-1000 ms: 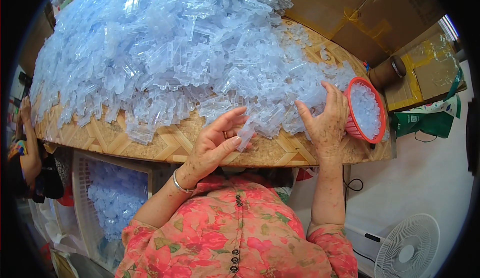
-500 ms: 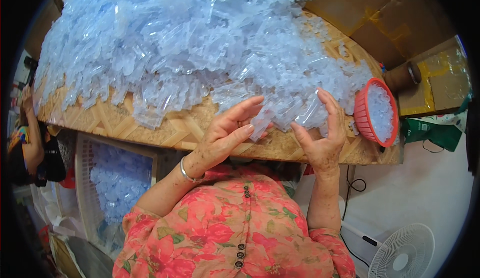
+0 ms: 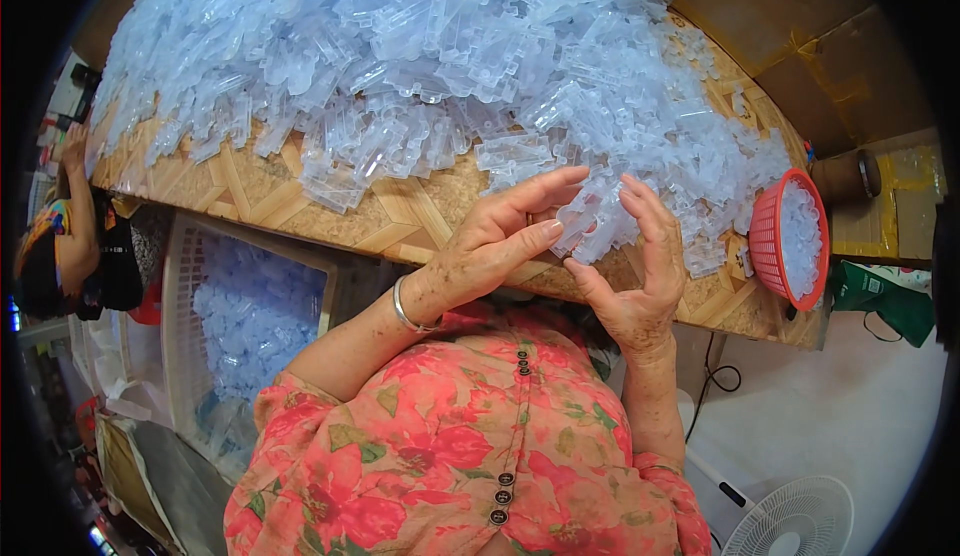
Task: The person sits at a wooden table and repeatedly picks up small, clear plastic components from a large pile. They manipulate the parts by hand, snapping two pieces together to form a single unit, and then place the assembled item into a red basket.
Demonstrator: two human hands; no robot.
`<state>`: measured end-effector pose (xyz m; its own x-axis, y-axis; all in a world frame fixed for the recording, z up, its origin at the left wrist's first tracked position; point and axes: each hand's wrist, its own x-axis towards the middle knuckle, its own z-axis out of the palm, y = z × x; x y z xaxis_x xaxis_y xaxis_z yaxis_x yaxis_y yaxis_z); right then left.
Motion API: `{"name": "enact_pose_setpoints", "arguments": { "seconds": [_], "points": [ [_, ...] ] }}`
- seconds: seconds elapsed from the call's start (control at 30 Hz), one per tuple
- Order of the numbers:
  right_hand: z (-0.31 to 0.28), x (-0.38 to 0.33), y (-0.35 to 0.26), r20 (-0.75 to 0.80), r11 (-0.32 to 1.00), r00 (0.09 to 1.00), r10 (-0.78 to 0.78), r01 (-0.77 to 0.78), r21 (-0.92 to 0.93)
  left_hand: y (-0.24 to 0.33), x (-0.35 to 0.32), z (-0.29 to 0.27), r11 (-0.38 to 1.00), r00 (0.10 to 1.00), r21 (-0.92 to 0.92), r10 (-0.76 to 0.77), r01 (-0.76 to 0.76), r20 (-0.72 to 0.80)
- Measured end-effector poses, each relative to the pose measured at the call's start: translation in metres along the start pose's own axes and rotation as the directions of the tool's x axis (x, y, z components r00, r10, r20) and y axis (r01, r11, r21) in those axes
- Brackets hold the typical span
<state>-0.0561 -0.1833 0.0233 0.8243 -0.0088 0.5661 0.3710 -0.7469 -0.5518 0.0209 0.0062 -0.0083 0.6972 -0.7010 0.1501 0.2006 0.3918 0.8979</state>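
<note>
A broad heap of clear, bluish plastic pieces (image 3: pixel 400 66) covers much of the patterned table (image 3: pixel 400 226). At its near edge my two hands face each other around a few of these flat clear plastic pieces (image 3: pixel 597 218). My left hand (image 3: pixel 500 241), with a silver bangle at the wrist, has thumb and fingers closed on their left side. Curved like a C, my right hand (image 3: pixel 645 276) grips their right side between thumb and fingertips. How many pieces each hand holds is hard to make out against the heap.
A red plastic basket (image 3: pixel 775 241) of small clear bits stands at the table's right end. Below the table on the left is a pale crate (image 3: pixel 185 326) with more pieces. Cardboard (image 3: pixel 790 36) rises behind, a white fan (image 3: pixel 795 521) stands lower right. Another person's arm (image 3: pixel 80 216) shows far left.
My hands have come closer together, bringing the clear plastic pieces between them. The whole view has shifted, so the table and basket appear farther right.
</note>
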Motion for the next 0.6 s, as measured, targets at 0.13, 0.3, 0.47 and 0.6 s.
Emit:
{"name": "enact_pose_setpoints", "arguments": {
  "seconds": [0.13, 0.3, 0.47, 0.6],
  "points": [
    [0.005, 0.000, -0.004, 0.003, 1.000, 1.000, -0.012, 0.012, 0.016, 0.000, 0.001, 0.000, 0.999, 1.000, 0.040, 0.016, -0.016, 0.009],
    [0.009, 0.000, -0.005, -0.021, 1.000, 0.999, -0.031, 0.031, -0.006, 0.002, 0.001, -0.002, 0.999, 1.000, 0.050, 0.012, -0.014, 0.026],
    [0.016, -0.004, -0.003, -0.063, 0.999, 0.998, -0.029, 0.031, 0.034, -0.007, 0.001, -0.004, 0.997, 0.998, -0.062, 0.046, -0.043, 0.034],
    [0.017, -0.009, -0.004, -0.088, 0.997, 0.996, 0.009, -0.002, 0.078, -0.006, 0.001, -0.003, 0.994, 0.996, -0.093, 0.065, -0.059, 0.069]
  ]
}}
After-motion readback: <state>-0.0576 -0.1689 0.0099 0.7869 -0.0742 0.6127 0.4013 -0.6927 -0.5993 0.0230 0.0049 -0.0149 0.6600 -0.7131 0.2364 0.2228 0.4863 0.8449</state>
